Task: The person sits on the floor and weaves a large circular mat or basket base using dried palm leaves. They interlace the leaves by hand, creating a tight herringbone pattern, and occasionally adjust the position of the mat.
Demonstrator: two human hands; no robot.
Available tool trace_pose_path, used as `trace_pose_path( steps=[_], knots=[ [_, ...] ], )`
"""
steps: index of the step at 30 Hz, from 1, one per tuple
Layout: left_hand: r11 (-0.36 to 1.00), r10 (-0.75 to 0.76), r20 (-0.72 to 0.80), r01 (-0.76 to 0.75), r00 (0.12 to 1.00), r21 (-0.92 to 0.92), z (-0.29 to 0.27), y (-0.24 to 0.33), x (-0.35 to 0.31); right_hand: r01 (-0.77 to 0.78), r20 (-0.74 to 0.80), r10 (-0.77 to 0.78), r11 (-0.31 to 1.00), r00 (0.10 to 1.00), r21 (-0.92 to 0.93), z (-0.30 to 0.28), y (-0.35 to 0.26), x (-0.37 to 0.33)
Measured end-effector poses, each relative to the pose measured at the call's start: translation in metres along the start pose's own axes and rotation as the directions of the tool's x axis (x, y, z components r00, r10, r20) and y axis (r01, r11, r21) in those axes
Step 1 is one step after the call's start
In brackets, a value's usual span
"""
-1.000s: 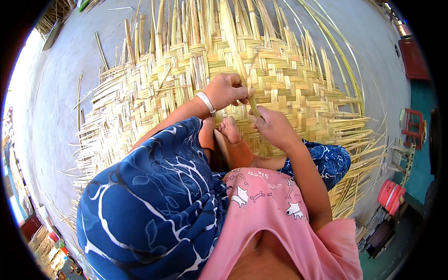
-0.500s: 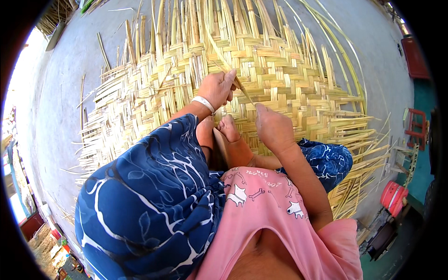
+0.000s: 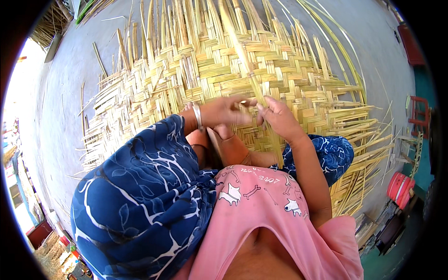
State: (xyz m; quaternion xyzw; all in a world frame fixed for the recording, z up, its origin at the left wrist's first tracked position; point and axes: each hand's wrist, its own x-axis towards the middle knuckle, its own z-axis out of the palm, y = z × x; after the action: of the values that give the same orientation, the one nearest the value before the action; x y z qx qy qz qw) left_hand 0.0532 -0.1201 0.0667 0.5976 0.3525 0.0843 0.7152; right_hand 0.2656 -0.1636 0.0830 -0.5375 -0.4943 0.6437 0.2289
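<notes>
A long, flat yellow-green cane strip (image 3: 242,55) slants from the top of the woven mat down past my lap. My right hand (image 3: 280,120) is closed round its lower part, with the thumb and fingers pinching it. Just left of the strip is my left hand (image 3: 228,110), blurred by motion, a white bangle on its wrist. Its fingers look apart and stretched toward the strip; whether they touch it I cannot tell. Beneath both hands spreads the mat (image 3: 298,88), a zigzag weave of split cane with loose ends sticking out round its edges. My bare foot (image 3: 224,131) rests on it.
Long loose strips (image 3: 343,42) curve over the grey floor (image 3: 387,88) at the upper right. A thin stick (image 3: 99,59) lies at the upper left. Along the right side are a red plastic chair (image 3: 418,114) and a red round container (image 3: 400,189).
The strip has swung lower and extends past my right hand toward my lap. My left hand has let go of the strip's end and moved down. My right hand has shifted slightly right.
</notes>
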Motion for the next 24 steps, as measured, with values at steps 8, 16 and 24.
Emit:
trace_pose_path(
  steps=[8,16,24],
  knots=[
    [0.832,0.033,-0.391,-0.242,0.920,-0.499,-0.038,0.038,0.007,-0.040,0.208,0.002,0.984,0.978,0.176,0.003,0.008,-0.018],
    [0.839,0.026,-0.323,-0.196,0.946,-0.508,-0.024,0.043,-0.010,-0.026,0.232,-0.029,0.973,0.972,0.231,-0.002,0.018,-0.035],
    [0.887,0.050,-0.298,-0.180,0.953,-0.426,-0.008,0.060,-0.012,-0.015,0.244,-0.065,0.950,0.968,0.313,-0.002,0.023,-0.050]
  ],
)
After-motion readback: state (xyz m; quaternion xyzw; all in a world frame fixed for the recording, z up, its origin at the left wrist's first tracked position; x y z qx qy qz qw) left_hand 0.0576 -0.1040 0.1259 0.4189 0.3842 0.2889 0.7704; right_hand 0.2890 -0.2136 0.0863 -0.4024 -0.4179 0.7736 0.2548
